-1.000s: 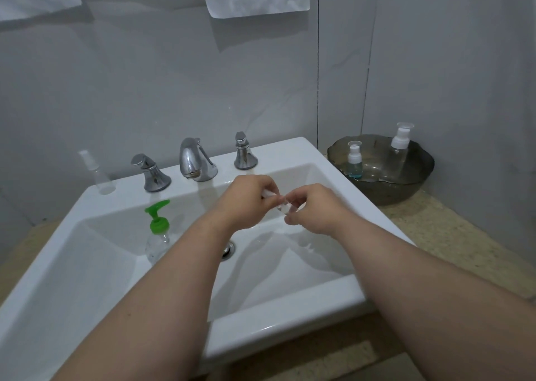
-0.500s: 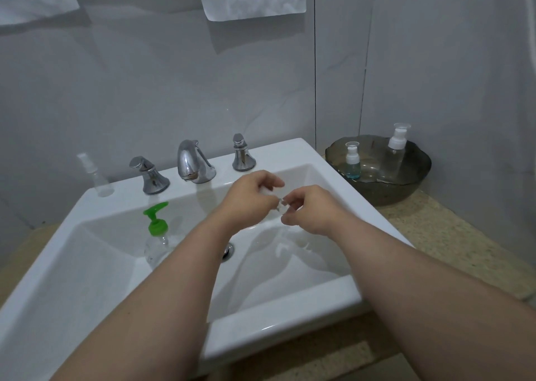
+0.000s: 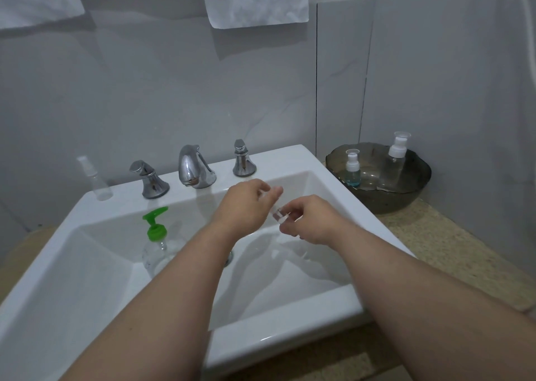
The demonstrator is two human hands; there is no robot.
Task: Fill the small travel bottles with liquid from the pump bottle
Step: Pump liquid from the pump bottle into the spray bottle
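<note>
Pinching sm. clear travel bottle (image 3: 279, 216) w/ R hand (image 3: 313, 221) over sink (image 3: 275, 340); L hand (image 3: 246, 206) grip unclear.

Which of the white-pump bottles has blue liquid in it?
The shorter bottle, left in the dark bowl; blue liquid at its bottom. The taller bottle beside it looks clear.

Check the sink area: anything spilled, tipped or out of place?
No spill shows. The pump bottle stands upright inside the sink basin, near the drain, an odd spot. The right hand pinches a small clear piece.
</note>
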